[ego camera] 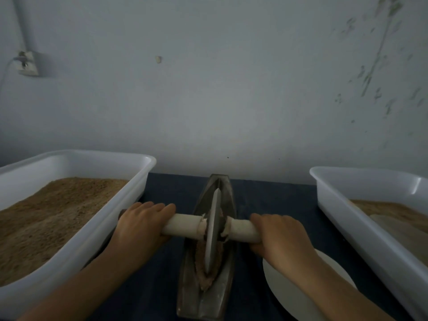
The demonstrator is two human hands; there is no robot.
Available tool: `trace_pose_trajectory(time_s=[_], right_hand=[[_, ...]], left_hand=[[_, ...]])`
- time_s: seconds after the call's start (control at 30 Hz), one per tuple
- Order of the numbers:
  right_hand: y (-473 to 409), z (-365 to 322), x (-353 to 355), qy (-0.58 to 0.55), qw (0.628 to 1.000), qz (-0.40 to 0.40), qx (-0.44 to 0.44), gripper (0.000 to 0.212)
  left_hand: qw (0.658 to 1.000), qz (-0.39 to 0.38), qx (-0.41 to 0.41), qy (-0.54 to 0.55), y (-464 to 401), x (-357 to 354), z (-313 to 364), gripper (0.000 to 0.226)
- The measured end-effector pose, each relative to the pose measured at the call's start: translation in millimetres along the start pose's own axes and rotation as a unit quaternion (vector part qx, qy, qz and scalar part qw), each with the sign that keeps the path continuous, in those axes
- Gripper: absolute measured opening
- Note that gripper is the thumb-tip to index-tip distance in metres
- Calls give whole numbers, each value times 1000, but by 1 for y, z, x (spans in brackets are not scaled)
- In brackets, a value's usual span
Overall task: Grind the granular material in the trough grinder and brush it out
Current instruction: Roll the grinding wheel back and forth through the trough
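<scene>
A boat-shaped metal trough grinder (225,191) lies lengthwise on the dark blue table in front of me. Its metal grinding wheel (213,228) stands upright in the groove, on a pale axle handle (185,224) that crosses the trough. My left hand (141,224) grips the left end of the handle. My right hand (280,237) grips the right end. Brownish granular material (201,262) lies in the groove around the wheel's near half. No brush is in sight.
A white tub (129,205) heaped with brown grain stands at the left, close to my left hand. Another white tub (347,218) holding brown material stands at the right. A white round plate (289,293) lies under my right forearm. A pale wall rises right behind the table.
</scene>
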State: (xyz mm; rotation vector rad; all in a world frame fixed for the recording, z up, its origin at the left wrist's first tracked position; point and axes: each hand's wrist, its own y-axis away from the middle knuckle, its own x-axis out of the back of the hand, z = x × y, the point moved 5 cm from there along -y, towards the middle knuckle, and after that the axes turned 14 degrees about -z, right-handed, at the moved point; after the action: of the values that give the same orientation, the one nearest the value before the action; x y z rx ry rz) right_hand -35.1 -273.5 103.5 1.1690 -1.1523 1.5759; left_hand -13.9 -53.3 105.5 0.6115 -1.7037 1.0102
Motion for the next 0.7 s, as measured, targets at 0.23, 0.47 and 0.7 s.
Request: trace_pose_trajectory(time_s=[0.23, 0.47, 0.7], right_hand=[[-47, 18, -18, -22, 998, -53, -27, 26], [-82, 28, -16, 8, 998, -39, -47, 22], [-57, 23, -22, 8, 999, -19, -33, 24]], left_hand=[[995, -60, 73, -12, -48, -31, -21, 30], [991, -66, 116, -24, -76, -43, -31, 29], [995, -33, 95, -7, -46, -31, -17, 28]])
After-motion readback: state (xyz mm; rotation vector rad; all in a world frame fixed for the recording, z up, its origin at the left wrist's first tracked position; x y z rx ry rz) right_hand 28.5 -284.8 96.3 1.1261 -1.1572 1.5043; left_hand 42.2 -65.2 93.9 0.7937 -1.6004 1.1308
